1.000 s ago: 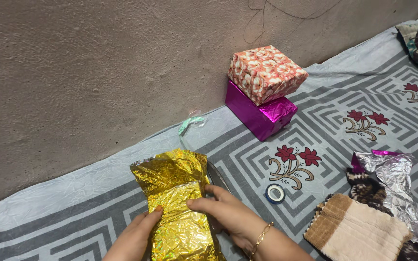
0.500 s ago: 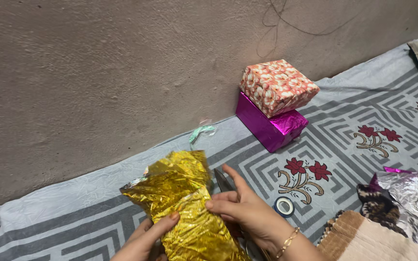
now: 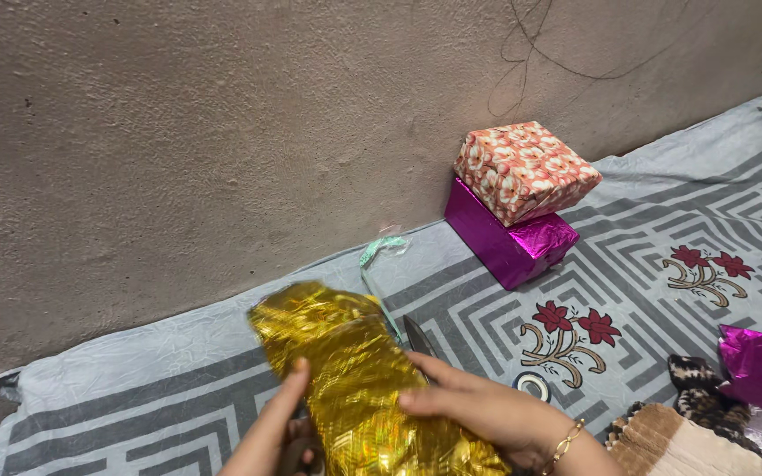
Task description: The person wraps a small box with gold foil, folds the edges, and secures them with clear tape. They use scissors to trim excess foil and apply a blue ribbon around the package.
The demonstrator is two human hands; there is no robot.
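Both hands' grip, left hand (image 3: 280,423) and right hand (image 3: 478,410), presses flat-fingered (not clenched) on gold-wrapped parcel (image 3: 359,379).

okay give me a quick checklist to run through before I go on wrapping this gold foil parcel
1. Both hands on the parcel: ok. The left hand and right hand press the gold foil parcel from either side.
2. Foil closed along the top: cannot tell, no seam shows among the creases.
3. Tape within reach: ok. The tape roll lies on the patterned sheet beside the right hand.
4. Scissors placed safely: not ok. The scissors blade pokes out from under the right hand.
5. Finished stack out of the way: ok. The floral box sits on the magenta box by the wall.
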